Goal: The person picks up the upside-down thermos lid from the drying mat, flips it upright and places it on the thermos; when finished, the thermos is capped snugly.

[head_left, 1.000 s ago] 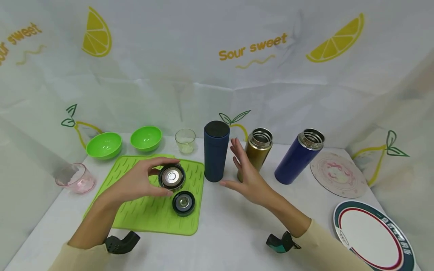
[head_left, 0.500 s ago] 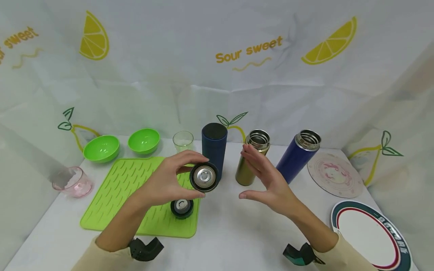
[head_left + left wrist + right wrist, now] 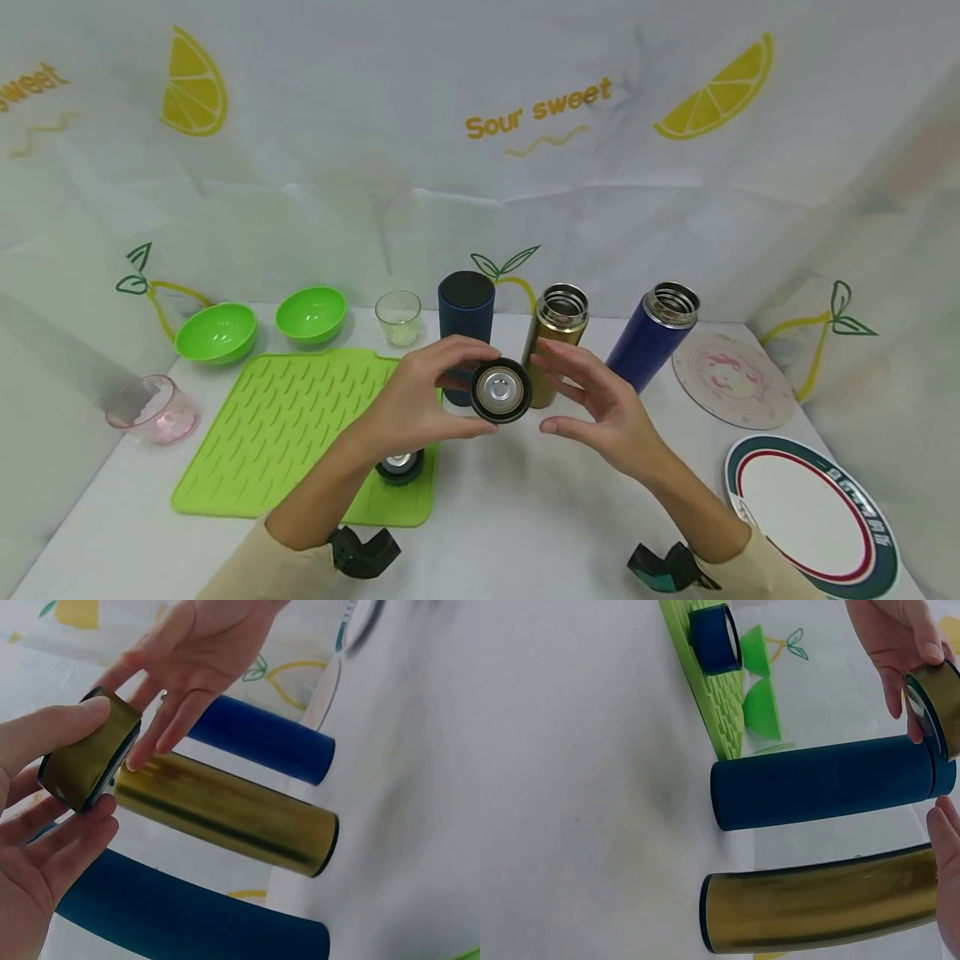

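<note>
My left hand [image 3: 416, 404] pinches a gold flask lid [image 3: 86, 754] between thumb and fingers, its metal-lined underside turned toward me in the head view. Just right of the lid, my right hand [image 3: 603, 417] is raised with fingers spread and nothing in them. Behind the hands stands an uncapped gold flask [image 3: 225, 814] with a bare steel neck. An uncapped blue flask [image 3: 651, 343] is to its right, and a dark blue flask [image 3: 465, 312] with its lid on is to its left. A second, blue lid [image 3: 714, 641] sits on the green mat, partly hidden by my left arm in the head view.
The ribbed green mat [image 3: 277, 433] covers the left side of the table. Two green bowls [image 3: 217, 333] and a clear glass [image 3: 398, 317] line the back, with a pink glass [image 3: 161, 412] at far left. A pink round mat [image 3: 731, 379] and a white plate [image 3: 806, 508] lie at right.
My left hand has carried the gold lid rightward from over the green mat to in front of the flasks. My right hand has moved right, away from the dark blue flask, staying empty.
</note>
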`<state>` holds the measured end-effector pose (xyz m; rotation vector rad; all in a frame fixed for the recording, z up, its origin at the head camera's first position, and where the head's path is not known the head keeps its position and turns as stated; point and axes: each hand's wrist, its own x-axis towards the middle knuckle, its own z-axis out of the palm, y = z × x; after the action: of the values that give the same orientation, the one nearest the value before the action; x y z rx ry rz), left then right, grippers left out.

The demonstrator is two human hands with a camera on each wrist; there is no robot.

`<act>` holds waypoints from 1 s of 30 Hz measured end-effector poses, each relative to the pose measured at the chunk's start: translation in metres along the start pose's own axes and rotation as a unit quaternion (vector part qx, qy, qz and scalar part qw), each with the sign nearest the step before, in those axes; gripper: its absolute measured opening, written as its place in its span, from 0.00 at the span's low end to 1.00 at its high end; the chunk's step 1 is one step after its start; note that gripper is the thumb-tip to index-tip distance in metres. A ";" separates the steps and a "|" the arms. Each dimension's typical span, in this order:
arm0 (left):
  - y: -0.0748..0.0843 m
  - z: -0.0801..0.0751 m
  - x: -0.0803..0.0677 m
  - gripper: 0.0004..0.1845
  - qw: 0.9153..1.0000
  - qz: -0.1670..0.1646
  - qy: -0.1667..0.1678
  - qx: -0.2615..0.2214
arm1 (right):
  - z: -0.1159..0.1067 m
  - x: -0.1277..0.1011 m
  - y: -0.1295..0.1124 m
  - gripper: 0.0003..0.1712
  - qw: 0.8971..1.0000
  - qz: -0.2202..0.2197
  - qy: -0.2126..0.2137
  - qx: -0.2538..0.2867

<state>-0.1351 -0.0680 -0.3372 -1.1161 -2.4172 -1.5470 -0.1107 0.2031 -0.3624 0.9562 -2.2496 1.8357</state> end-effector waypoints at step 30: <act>-0.010 0.015 0.009 0.36 1.000 0.008 0.026 0.011 | 0.001 0.006 0.010 0.24 0.998 0.000 0.002 0.063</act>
<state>-0.1429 -0.0530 -0.3481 -1.0745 -2.3801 -1.5208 -0.1205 0.2002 -0.3685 0.9700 -2.1520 1.9983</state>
